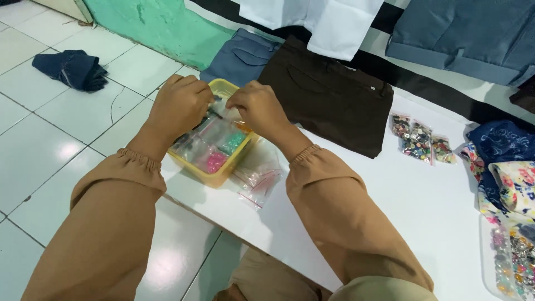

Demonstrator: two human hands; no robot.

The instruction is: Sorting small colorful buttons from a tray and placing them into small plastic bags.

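Observation:
A yellow plastic tray [214,178] sits at the left edge of a white table [423,206]; it holds several small clear zip bags of coloured beads, pink and teal among them. My left hand [181,106] and my right hand [256,108] meet above the tray, and both pinch one small clear zip bag [222,110] between their fingertips. What the bag holds is hidden by my fingers. Tan sleeves cover both arms.
Empty clear zip bags [257,177] lie on the table right of the tray. Dark brown trousers [329,95] and blue trousers [242,56] lie behind it. Three button bags [419,139] and floral cloth [510,178] lie right. A dark blue garment [72,68] lies on the tiled floor.

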